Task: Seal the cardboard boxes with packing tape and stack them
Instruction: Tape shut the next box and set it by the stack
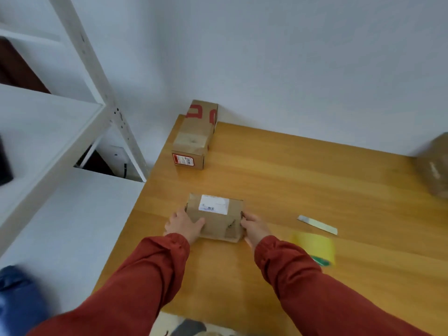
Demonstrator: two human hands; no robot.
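Now the table (291, 178) holds a long box (194, 137) far off at 12 o'clock, its long side running 12 to 6. The small box (215, 219) sits close, running 9 to 3. The left hand (184, 226) grips its 9 o'clock end, the right hand (254, 229) its 3 o'clock end. The tape roll (315, 248) lies at 4 o'clock, nearer the right hand.

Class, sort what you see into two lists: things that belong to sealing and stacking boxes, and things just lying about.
Job: small box, gripped by left hand and right hand; long box; blurred box at right edge; tape roll; blade, probably for cutting tape.
Lying about: white shelving; black object on it.
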